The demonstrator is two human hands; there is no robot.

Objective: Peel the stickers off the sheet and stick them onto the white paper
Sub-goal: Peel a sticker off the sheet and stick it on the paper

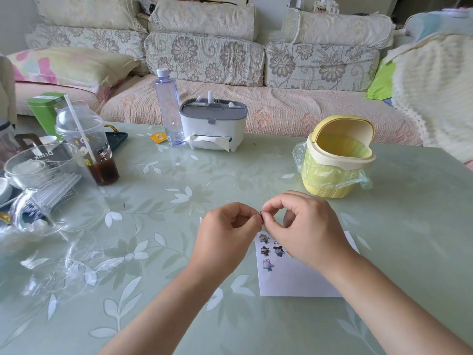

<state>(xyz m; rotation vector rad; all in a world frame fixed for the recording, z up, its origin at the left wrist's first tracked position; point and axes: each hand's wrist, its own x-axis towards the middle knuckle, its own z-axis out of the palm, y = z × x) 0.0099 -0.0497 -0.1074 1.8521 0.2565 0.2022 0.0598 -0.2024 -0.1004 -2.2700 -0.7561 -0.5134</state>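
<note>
Sticker (260, 214), a tiny brownish scrap, hangs just above the white paper (302, 280), which lies toward the near edge of the desk (163, 252). Both grips pinch it: left hand (225, 234) and right hand (294, 226) meet fingertip to fingertip on it. Best, I judge, to let one grip keep only a corner, lower the scrap onto bare paper clear of the cartoon figures (271, 249) already stuck, then press flat.

You have a yellow bin (340, 156) at centre right, a tissue box (212, 124) and a clear bottle (167, 106) at upper centre, and a domed drink cup (88, 139) at left.
</note>
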